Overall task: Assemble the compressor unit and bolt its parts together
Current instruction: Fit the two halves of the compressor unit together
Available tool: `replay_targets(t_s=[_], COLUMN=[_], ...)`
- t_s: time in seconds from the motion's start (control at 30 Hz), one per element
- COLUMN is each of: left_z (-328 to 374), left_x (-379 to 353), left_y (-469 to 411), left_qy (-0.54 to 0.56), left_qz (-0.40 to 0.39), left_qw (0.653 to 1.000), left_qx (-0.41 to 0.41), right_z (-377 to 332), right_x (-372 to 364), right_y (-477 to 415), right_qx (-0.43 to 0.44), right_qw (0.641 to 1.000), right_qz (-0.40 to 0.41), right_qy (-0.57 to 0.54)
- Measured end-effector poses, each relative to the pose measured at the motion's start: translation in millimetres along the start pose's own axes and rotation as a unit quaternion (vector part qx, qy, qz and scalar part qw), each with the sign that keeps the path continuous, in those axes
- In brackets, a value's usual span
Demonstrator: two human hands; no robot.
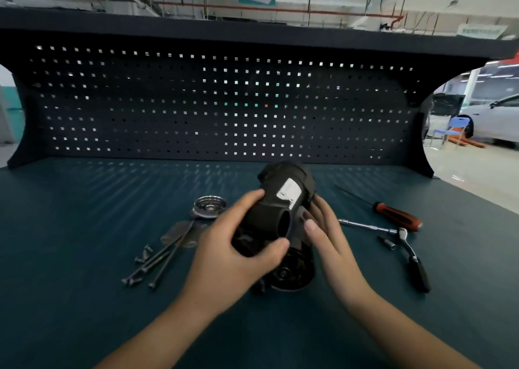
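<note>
A black compressor housing [286, 197] with a white label is held tilted above the teal bench. My left hand [238, 256] grips its near end, thumb and fingers curled round it. My right hand [325, 233] lies against the housing's right side with fingers fairly straight. Below the housing a second black round compressor part [292, 270] stands on the bench, partly hidden by my hands. Several long bolts [157, 262] lie to the left, beside a thin metal gasket [179, 233] and a round silver plate [209, 206].
A ratchet wrench [410, 253] with an extension bar, a small socket [389, 242] and a red-handled screwdriver [398, 218] lie on the right. A dark pegboard [224, 101] walls the back of the bench [84, 214].
</note>
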State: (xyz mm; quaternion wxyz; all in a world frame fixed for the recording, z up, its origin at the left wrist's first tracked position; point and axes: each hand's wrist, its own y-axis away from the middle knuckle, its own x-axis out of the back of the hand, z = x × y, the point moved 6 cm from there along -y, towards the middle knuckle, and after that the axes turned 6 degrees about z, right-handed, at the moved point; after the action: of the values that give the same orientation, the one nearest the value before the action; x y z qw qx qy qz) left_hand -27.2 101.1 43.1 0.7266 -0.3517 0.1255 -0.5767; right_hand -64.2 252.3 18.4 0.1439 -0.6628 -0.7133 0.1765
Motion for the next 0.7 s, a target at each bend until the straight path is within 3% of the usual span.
replay_targets(t_s=[0.17,0.3,0.47,0.7], left_z=[-8,-5,5,-2], left_x=[-21,-26,-32,-38], left_y=[-4,-8,-16,-32], left_qy=[-0.1,-0.154,-0.241,-0.167], left_qz=[-0.013,-0.039,-0.075,-0.08], left_qw=[0.995,0.987,0.964,0.981], left_qx=[-0.014,-0.038,-0.085,-0.055], right_z=[6,7,9,3], right_x=[3,-5,2,12], right_y=[-3,-1,-2,-8], right_qx=[-0.038,-0.029,-0.033,0.012], right_qw=[0.997,0.998,0.999,0.999], right_qz=[0.001,-0.025,0.007,0.045], right_qy=[0.063,0.046,0.017,-0.008])
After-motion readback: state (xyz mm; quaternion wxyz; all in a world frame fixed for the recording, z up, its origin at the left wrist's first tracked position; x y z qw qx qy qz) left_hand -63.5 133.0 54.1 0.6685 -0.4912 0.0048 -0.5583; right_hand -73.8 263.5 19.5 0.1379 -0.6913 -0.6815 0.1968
